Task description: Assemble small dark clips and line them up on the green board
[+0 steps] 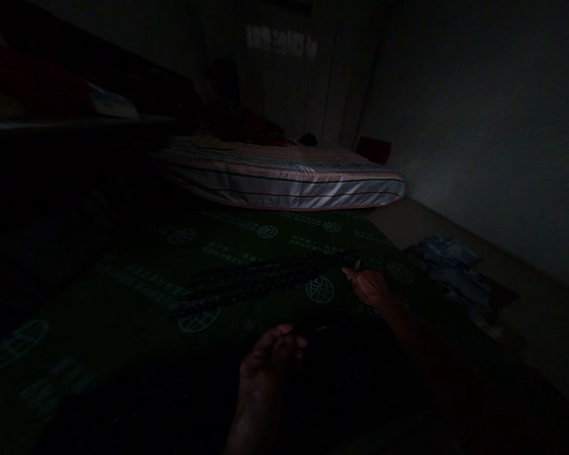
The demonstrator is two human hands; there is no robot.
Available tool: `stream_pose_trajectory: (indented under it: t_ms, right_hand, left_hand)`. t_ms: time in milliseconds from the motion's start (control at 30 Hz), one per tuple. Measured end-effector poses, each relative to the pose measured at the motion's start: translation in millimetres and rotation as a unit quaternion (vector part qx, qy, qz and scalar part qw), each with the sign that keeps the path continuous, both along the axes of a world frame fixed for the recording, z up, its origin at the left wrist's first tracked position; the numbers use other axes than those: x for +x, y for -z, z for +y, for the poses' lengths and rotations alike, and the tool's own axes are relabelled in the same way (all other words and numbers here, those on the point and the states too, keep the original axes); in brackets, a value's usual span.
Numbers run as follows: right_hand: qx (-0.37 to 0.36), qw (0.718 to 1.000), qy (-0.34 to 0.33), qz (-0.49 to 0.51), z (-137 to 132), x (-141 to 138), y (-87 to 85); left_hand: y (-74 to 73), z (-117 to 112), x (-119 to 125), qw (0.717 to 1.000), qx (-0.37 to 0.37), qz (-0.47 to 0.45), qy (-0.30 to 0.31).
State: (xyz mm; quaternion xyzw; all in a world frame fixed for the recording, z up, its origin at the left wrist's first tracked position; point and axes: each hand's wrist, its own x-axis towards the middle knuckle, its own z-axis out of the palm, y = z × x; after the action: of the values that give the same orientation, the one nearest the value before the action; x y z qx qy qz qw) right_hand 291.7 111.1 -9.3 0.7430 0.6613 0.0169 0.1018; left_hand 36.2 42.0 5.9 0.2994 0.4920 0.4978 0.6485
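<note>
The picture is very dark. Several long black strands with small light specks lie side by side across a green sheet printed with pale globes and lettering. At their right end is my right hand, its fingers bunched near a small pale bit; shadow hides what they hold, if anything. Closer to me, my left hand is raised with its fingers curled together in a pinch. Something dark seems to run rightward from these fingertips, too dim to name. Black shadow covers the area below both hands.
Beyond the green sheet lies a mattress with a striped cover. Crumpled light-blue cloth rests at the right, by a pale wall. On the left, a shelf-like edge carries dim items. A red object stands behind the mattress.
</note>
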Motion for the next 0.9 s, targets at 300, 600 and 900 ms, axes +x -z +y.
stream_pose_trajectory:
  t_ms: [300,600,900]
  right_hand:
    - [0.006,1.0,0.009,-0.001,0.2,-1.1,0.9]
    - [0.005,1.0,0.004,-0.011,2.4,0.4,3.7]
    - [0.012,1.0,0.0,-0.016,3.7,1.9,6.9]
  left_hand:
    - [8.3,4.8,-4.7,0.999,-0.018,-0.01,0.035]
    - [4.2,2.7,-3.4,1.0,-0.009,0.002,0.028]
    - [9.8,4.6,-6.1,0.999,-0.019,-0.013,0.039]
